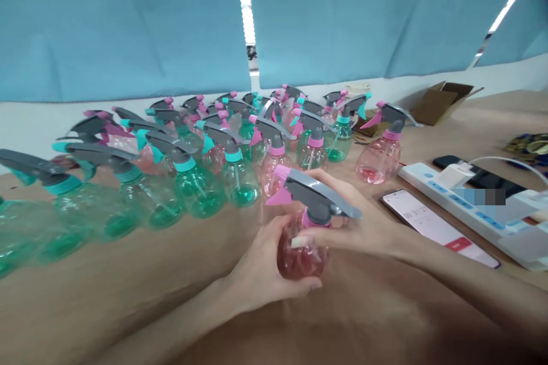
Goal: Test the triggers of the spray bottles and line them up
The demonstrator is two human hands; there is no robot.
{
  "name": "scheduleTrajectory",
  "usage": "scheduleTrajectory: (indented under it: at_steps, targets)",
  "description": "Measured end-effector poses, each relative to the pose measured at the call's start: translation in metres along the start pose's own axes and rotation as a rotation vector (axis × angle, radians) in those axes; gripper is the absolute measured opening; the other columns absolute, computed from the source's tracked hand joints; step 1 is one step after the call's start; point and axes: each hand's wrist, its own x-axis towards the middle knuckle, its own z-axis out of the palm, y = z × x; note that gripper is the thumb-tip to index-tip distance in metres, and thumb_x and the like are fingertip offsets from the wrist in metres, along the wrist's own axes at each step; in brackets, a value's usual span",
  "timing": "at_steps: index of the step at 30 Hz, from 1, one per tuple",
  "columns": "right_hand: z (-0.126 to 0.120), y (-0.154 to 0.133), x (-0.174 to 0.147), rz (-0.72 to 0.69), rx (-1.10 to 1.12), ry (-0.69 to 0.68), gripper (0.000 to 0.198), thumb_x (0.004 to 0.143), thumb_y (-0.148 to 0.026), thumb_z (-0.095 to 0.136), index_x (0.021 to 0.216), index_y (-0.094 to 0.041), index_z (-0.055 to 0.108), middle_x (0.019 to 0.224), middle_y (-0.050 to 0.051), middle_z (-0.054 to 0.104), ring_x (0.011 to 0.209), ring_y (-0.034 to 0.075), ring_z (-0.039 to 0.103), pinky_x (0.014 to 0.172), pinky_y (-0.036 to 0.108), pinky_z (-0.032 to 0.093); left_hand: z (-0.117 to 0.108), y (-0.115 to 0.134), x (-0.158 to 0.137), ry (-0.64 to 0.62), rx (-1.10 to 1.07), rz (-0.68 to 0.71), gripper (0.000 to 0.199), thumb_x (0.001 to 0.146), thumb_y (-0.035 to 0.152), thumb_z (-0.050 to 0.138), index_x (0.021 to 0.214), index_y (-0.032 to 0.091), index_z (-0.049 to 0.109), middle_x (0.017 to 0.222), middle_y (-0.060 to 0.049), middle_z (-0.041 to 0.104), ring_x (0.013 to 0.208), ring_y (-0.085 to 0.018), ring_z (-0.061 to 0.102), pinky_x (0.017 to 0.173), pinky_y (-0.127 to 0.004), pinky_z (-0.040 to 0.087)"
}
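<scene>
Between both hands is a pink spray bottle [299,259] with a grey trigger head and pink nozzle, held upright above the table's near side. My left hand [265,265] wraps the lower body from the left, thumb across the near side. My right hand [346,228] grips the upper body and collar from the right, its thumb over the front; its other fingers are partly hidden behind the head. Just behind stand another pink spray bottle [274,168] and a green spray bottle [240,182]. A separate pink spray bottle [379,157] stands to the right.
Several green and pink spray bottles [199,191] crowd the table's left and back. At right lie a lit phone [428,222], a white power strip [449,197] with plugs and a cable, and a dark phone [492,174]. An open cardboard box [436,104] sits behind, before a blue curtain [334,23].
</scene>
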Motion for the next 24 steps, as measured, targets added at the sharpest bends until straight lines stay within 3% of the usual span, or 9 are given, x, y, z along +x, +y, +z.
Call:
scheduleTrajectory:
  at_steps: [2, 7, 11, 15, 19, 24]
  targets:
    - [0.002, -0.003, 0.004, -0.007, 0.073, -0.003, 0.048, 0.070, -0.031, 0.073, 0.111, -0.023, 0.050, 0.086, -0.003, 0.060, 0.070, 0.011, 0.055, 0.059, 0.023, 0.045, -0.004, -0.001, 0.004, -0.055, -0.083, 0.015, 0.073, 0.067, 0.041, 0.077, 0.130, 0.022, 0.045, 0.121, -0.010, 0.059, 0.108, -0.035, 0.058, 0.087, -0.052, 0.049]
    - [0.013, -0.010, 0.011, -0.020, 0.156, 0.043, 0.030, 0.072, -0.030, 0.071, 0.095, -0.021, 0.054, 0.065, -0.007, 0.044, 0.056, 0.008, 0.040, 0.048, 0.022, 0.035, -0.011, -0.006, 0.009, -0.120, -0.208, 0.104, 0.083, 0.063, 0.043, 0.081, 0.132, 0.022, 0.040, 0.129, -0.011, 0.054, 0.119, -0.035, 0.049, 0.098, -0.051, 0.040]
    - [0.022, -0.010, 0.016, -0.060, 0.214, 0.087, 0.025, 0.075, -0.022, 0.068, 0.096, -0.023, 0.055, 0.063, -0.008, 0.034, 0.052, 0.007, 0.029, 0.048, 0.022, 0.031, -0.011, -0.008, 0.005, -0.126, -0.214, 0.071, 0.087, 0.064, 0.048, 0.081, 0.135, 0.023, 0.037, 0.132, -0.010, 0.052, 0.120, -0.034, 0.049, 0.098, -0.049, 0.040]
    - [0.025, -0.007, 0.018, -0.102, 0.234, 0.103, 0.014, 0.078, -0.018, 0.065, 0.085, -0.023, 0.054, 0.063, -0.008, 0.035, 0.052, 0.007, 0.028, 0.049, 0.022, 0.030, -0.014, -0.014, -0.006, -0.115, -0.104, 0.078, 0.094, 0.069, 0.052, 0.078, 0.144, 0.026, 0.027, 0.141, -0.010, 0.044, 0.126, -0.034, 0.044, 0.102, -0.049, 0.035]
    - [0.023, 0.006, 0.019, -0.082, 0.244, 0.118, 0.008, 0.083, -0.028, 0.061, 0.087, -0.024, 0.056, 0.064, -0.007, 0.043, 0.051, 0.008, 0.035, 0.048, 0.024, 0.030, -0.024, -0.027, -0.023, -0.168, 0.123, 0.005, 0.092, 0.076, 0.050, 0.070, 0.147, 0.023, 0.018, 0.150, -0.012, 0.032, 0.134, -0.034, 0.032, 0.106, -0.052, 0.029]
    - [0.015, 0.025, 0.016, -0.015, 0.058, 0.190, 0.017, 0.085, -0.040, 0.057, 0.083, -0.024, 0.058, 0.062, -0.005, 0.049, 0.055, 0.011, 0.044, 0.052, 0.026, 0.036, -0.032, -0.039, -0.034, -0.139, 0.314, -0.018, 0.075, 0.085, 0.041, 0.061, 0.146, 0.021, 0.021, 0.148, -0.011, 0.035, 0.134, -0.030, 0.034, 0.107, -0.048, 0.030]
